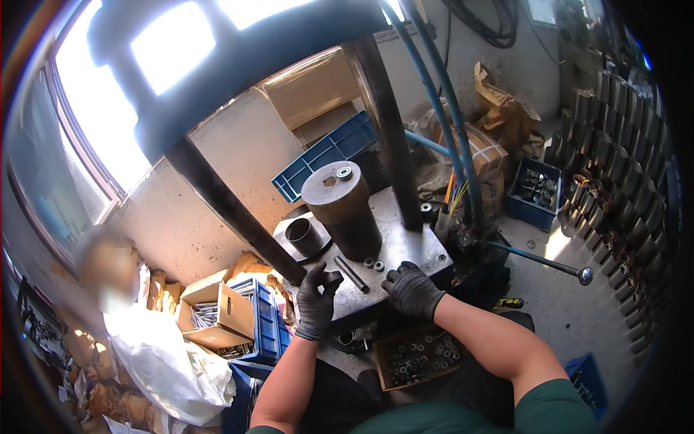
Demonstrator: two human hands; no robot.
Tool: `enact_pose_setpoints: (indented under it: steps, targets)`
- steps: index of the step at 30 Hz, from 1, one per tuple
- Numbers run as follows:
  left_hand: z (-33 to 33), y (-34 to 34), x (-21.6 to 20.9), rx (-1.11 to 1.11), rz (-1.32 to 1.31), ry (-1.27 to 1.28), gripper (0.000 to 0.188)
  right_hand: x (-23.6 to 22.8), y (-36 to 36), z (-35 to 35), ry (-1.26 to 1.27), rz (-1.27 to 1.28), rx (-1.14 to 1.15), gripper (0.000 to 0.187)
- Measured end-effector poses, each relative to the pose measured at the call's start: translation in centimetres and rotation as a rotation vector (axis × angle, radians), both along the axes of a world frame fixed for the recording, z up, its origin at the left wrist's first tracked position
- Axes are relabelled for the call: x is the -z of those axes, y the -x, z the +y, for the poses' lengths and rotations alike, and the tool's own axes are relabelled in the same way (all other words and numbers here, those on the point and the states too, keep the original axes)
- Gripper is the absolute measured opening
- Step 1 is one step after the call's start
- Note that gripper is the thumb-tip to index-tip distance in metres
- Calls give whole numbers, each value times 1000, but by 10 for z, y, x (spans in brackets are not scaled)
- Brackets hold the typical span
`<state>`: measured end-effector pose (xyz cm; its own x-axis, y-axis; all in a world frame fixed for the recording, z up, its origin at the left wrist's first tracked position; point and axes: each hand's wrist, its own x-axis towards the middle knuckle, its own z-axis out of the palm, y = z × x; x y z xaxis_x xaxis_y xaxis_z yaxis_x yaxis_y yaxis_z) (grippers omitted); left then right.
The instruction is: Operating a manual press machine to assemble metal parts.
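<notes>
My left hand (316,304), in a black glove, is raised by the near edge of the steel plate (412,249), its thumb and fingers curled together. Whether anything small is pinched in it I cannot make out. My right hand (413,288), gloved too, rests closed at the plate's front edge; its fingertips are hidden. Between the hands lies a short steel rod (352,275). Two small bearings, one of them the right-hand bearing (379,266), sit beyond it, by the foot of a thick steel cylinder (350,224). Another bearing (344,173) lies on the cylinder's top.
Two dark press columns, left (231,206) and right (388,130), flank the plate. A short tube (302,236) stands at its left. A lever with a ball end (585,275) juts right. A wooden tray (419,357) of small rings sits below. Blue crates (269,318) stand left.
</notes>
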<state>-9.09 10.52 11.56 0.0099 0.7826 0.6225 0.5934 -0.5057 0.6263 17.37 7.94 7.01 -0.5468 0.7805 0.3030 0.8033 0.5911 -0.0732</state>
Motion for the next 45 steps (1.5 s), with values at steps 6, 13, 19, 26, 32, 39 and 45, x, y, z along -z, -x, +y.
enact_pose_setpoints:
  steps: [6, 13, 19, 26, 32, 39, 45]
  targets:
    - [-10, -20, -31, 49, -262, -195, 38, 6, -3, -6, 1, -10, 55, 23]
    - [78, -39, -119, 137, -35, -274, 31, 2, -11, -4, 35, 5, 84, 19]
    - [104, -36, -151, 120, 516, -143, 37, -1, -15, -7, 113, -6, 116, 19]
    - [123, -41, -159, 113, 377, 140, 39, -5, -26, -7, 211, 138, 150, 21]
    - [152, -67, -170, 184, 98, 399, 38, -14, -35, -8, 207, 275, 160, 25]
    - [139, -17, -154, 220, 0, 153, 40, -26, -56, -9, 195, 466, 183, 33]
    - [25, 128, -82, 95, 6, 76, 14, -41, -78, -17, 286, 859, 173, 27]
